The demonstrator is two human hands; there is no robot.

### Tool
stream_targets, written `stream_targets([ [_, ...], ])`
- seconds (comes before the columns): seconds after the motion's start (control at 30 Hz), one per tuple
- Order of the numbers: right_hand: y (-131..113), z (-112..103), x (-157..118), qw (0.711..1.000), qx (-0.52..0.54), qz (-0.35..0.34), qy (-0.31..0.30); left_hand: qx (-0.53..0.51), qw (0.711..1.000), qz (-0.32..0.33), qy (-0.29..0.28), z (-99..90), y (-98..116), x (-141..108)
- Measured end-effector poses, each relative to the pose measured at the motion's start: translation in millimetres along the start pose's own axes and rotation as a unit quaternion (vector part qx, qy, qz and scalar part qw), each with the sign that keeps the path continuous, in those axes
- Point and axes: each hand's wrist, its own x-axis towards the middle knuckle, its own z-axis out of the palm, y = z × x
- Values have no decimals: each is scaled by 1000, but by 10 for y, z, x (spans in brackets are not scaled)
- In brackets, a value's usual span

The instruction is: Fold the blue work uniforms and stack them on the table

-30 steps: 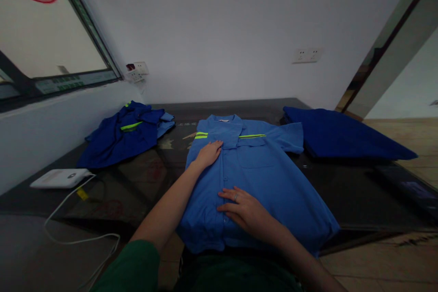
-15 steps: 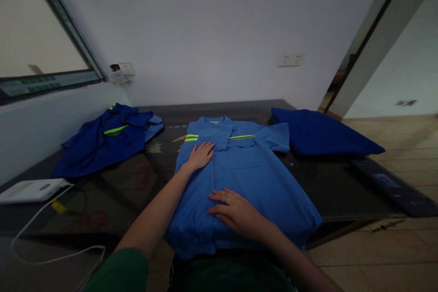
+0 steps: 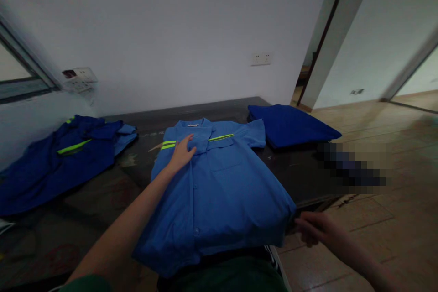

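A light blue shirt is lying along the table's near edge, its hem overhanging; the left hand, fingers spread, is resting on its chest, while the right hand, fingers curled together, is hovering beside its lower corner. Dark blue folded cloth is lying toward the far right corner.

We see a dim scene: the wall is dull grey, the dark desk carries faint reflections, and the floor at right looks brighter. The right hand looks slightly soft, and coarse pixel blocks obscure one patch.
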Motion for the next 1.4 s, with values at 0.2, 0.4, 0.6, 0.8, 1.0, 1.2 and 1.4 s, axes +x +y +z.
stream_targets([
  [0.2,404,123,83,986,34,-22,161,-4,974,213,-75,313,1247,328],
  [0.4,463,506,113,977,102,-18,189,108,954,260,-105,1093,2106,603],
  [0.6,514,744,-13,957,159,-16,242,83,970,210,-87,1528,2200,804],
  [0.8,572,936,-195,969,128,-38,208,-131,986,9,-103,1490,2044,1037],
  [1.0,235,802,-317,963,119,-70,231,-298,947,-101,-70,1059,1712,1333],
  [1.2,-446,848,-284,967,93,-175,159,-457,872,-177,23,141,943,1302],
  [1.4,-876,1248,23,956,-28,-265,-125,-598,764,-232,67,-341,-11,680],
])
